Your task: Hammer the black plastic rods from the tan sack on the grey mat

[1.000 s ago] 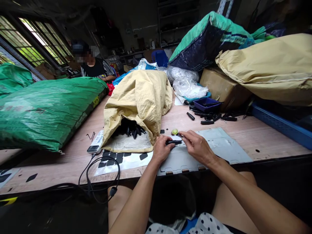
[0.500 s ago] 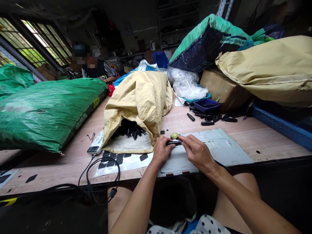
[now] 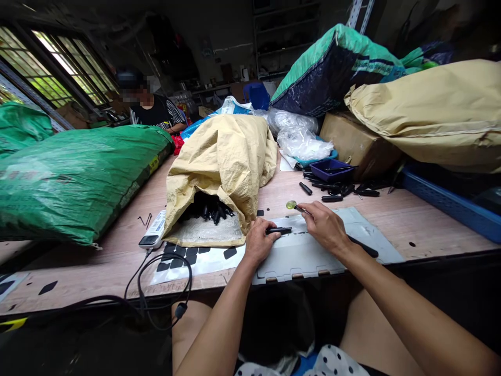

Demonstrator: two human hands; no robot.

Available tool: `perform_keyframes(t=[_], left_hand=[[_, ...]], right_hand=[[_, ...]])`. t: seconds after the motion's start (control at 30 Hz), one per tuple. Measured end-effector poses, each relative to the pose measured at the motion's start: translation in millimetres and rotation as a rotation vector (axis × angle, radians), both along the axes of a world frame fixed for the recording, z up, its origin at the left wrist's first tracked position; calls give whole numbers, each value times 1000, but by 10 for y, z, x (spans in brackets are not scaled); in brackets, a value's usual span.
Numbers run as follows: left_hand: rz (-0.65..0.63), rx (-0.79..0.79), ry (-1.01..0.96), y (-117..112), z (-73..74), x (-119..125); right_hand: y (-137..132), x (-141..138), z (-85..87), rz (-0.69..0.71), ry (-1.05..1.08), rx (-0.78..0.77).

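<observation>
My left hand (image 3: 261, 241) is closed on a slim black cylindrical piece (image 3: 282, 230), pen-like in shape, which points right just over a pale grey board (image 3: 313, 256). Between the fingertips of my right hand (image 3: 325, 225) is a thin dark tool with a round yellow-green end (image 3: 291, 204). This end sits up and to the right of the black piece, apart from it. On the board, by my right wrist, lies a long black object (image 3: 364, 246), partly hidden by the arm.
An open beige sack (image 3: 227, 151) spills black pieces (image 3: 213, 211) left of centre. More black pieces (image 3: 332, 198) lie beside a small blue tray (image 3: 332, 169). Left are a green sack (image 3: 78, 177), a white device (image 3: 154, 232) and a looped cable (image 3: 190, 271). A person (image 3: 156, 112) sits behind.
My right hand has moved right and slightly up with the yellow-green-ended tool, away from the black piece. My left hand has stayed in place, still gripping that piece.
</observation>
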State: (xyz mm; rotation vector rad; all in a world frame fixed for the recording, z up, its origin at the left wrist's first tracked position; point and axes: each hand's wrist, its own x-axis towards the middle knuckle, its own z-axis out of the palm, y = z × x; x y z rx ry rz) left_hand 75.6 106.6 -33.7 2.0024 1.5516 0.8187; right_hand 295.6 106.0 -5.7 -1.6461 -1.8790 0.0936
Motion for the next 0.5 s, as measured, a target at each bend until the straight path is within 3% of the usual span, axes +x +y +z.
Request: perform_keyframes(t=[0.23,0.5], left_hand=[[-9,17,22,-5,8,-8],[-20,8,52,-11,3,-14]], right_hand=[[241,143,-314,-29,-221,-7],[231,90,-385,-70,-255,59]])
